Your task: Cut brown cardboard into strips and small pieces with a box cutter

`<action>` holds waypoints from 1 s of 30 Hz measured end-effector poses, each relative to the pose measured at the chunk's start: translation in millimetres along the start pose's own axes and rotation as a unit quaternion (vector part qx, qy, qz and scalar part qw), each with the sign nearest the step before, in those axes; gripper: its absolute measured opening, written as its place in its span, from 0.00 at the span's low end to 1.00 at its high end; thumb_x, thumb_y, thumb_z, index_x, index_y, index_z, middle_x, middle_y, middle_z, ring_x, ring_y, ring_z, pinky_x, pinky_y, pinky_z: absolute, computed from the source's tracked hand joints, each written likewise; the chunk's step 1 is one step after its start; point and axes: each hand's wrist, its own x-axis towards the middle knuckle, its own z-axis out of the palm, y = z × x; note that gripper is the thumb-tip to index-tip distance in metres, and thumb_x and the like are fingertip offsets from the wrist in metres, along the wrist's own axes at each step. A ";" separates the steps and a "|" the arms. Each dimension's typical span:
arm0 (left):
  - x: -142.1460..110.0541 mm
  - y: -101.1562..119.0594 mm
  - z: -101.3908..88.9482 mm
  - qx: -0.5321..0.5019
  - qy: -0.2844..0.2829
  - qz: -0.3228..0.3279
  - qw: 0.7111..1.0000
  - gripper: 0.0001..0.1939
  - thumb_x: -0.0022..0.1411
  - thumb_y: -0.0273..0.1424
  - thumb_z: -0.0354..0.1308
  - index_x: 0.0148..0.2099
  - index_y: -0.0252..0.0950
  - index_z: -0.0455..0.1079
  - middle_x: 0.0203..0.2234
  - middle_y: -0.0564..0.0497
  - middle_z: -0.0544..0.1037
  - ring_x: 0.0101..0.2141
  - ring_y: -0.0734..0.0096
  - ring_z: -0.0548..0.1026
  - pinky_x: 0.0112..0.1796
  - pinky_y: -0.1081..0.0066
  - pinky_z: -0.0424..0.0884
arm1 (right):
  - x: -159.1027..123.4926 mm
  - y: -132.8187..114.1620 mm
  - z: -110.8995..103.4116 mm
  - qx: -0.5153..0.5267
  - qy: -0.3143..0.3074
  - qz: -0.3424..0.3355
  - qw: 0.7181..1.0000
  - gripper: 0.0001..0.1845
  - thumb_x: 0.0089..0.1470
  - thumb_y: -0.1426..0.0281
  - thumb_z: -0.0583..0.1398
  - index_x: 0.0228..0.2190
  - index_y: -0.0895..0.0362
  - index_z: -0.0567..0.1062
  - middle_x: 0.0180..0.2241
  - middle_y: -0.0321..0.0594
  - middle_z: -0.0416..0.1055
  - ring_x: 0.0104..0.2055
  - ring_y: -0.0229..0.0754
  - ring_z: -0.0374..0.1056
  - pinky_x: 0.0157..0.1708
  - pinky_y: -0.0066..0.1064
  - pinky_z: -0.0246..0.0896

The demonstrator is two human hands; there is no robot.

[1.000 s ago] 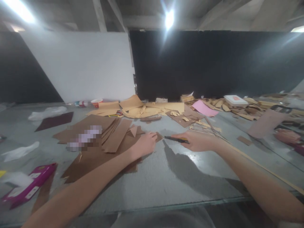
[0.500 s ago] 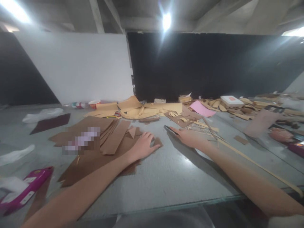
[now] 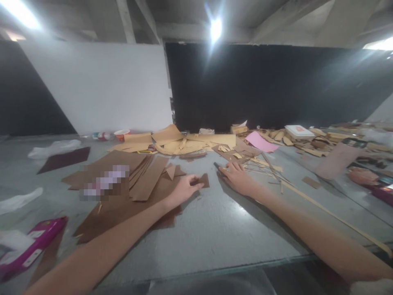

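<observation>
My left hand (image 3: 183,189) is closed in a pinch, thumb and fingers on a small brown piece of leather-like sheet (image 3: 204,180). Its wrist lies over a stack of brown sheets (image 3: 104,219), with narrower brown strips (image 3: 151,178) on top. To the right, my right hand (image 3: 238,177) is closed around a slim dark tool (image 3: 216,165) that looks like a knife; only its tip sticks out past the fingers. That tip points toward the far left, a short way from the brown piece. The fingers hide most of the tool.
Yellowish sheets and offcuts (image 3: 196,141) lie along the back. A pink sheet (image 3: 260,141) and a white box (image 3: 299,131) are at back right, and thin strips (image 3: 331,215) cross the right side. A magenta object (image 3: 37,241) sits at left. Another person's hand (image 3: 364,177) is at far right.
My left hand's fingers have curled from spread out to a pinch on the small brown piece. My right hand has turned, its fingers now more bent around the dark tool.
</observation>
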 end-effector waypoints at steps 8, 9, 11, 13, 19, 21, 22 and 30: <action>-14.6 23.1 20.3 -0.190 -0.049 -0.049 0.979 0.30 0.53 0.54 0.74 0.42 0.32 0.74 0.31 0.47 0.81 0.27 0.69 0.79 0.33 0.68 0.76 | 4.0 -48.9 -12.3 0.424 -0.043 0.047 0.903 0.26 0.72 0.52 0.54 0.29 0.55 0.74 0.27 0.35 0.73 0.31 0.40 0.67 0.34 0.31 0.59; -15.9 25.1 21.2 -0.191 -0.056 -0.052 0.979 0.30 0.53 0.54 0.74 0.42 0.32 0.75 0.31 0.47 0.81 0.27 0.69 0.79 0.33 0.69 0.76 | 3.6 -52.8 -11.5 0.440 -0.037 0.057 0.895 0.24 0.70 0.52 0.57 0.27 0.55 0.73 0.26 0.34 0.73 0.30 0.39 0.66 0.33 0.30 0.58; -17.7 28.3 22.3 -0.190 -0.063 -0.059 0.978 0.30 0.53 0.55 0.74 0.40 0.32 0.75 0.31 0.47 0.81 0.27 0.70 0.79 0.32 0.70 0.76 | 2.5 -57.2 -9.5 0.460 -0.032 0.072 0.884 0.22 0.68 0.54 0.59 0.26 0.55 0.73 0.24 0.33 0.72 0.28 0.38 0.65 0.31 0.30 0.57; -18.5 30.0 22.8 -0.189 -0.070 -0.065 0.977 0.30 0.55 0.56 0.72 0.38 0.32 0.75 0.30 0.48 0.80 0.27 0.70 0.80 0.33 0.70 0.76 | 1.7 -58.6 -7.3 0.480 -0.042 0.082 0.872 0.22 0.67 0.55 0.60 0.25 0.55 0.73 0.24 0.33 0.72 0.26 0.37 0.63 0.30 0.29 0.56; -16.4 22.5 21.7 -0.182 -0.078 -0.080 0.977 0.31 0.54 0.57 0.72 0.35 0.31 0.74 0.29 0.46 0.81 0.27 0.68 0.81 0.32 0.70 0.77 | 2.5 -54.3 -0.6 0.521 -0.069 0.091 0.846 0.24 0.64 0.52 0.61 0.25 0.56 0.74 0.23 0.35 0.72 0.24 0.36 0.62 0.26 0.28 0.55; -15.0 18.3 21.1 -0.181 -0.077 -0.086 0.977 0.32 0.53 0.58 0.73 0.36 0.31 0.75 0.28 0.45 0.82 0.27 0.67 0.82 0.31 0.70 0.76 | 3.4 -48.7 -0.7 0.531 -0.076 0.098 0.839 0.24 0.62 0.50 0.62 0.24 0.56 0.74 0.22 0.35 0.72 0.24 0.36 0.62 0.25 0.28 0.55; -14.5 16.9 20.8 -0.180 -0.078 -0.087 0.977 0.33 0.52 0.59 0.73 0.36 0.31 0.75 0.28 0.45 0.82 0.26 0.67 0.81 0.31 0.70 0.76 | 3.8 -45.1 -1.5 0.532 -0.075 0.102 0.837 0.24 0.61 0.50 0.62 0.24 0.56 0.74 0.22 0.35 0.72 0.23 0.36 0.63 0.25 0.28 0.55; -13.6 16.4 19.2 -0.164 -0.126 -0.082 0.975 0.32 0.54 0.59 0.71 0.33 0.31 0.75 0.24 0.45 0.81 0.23 0.69 0.80 0.29 0.71 0.75 | 4.6 -30.1 -5.0 0.490 -0.059 0.079 0.866 0.24 0.61 0.50 0.63 0.23 0.56 0.74 0.21 0.34 0.70 0.25 0.37 0.62 0.28 0.29 0.54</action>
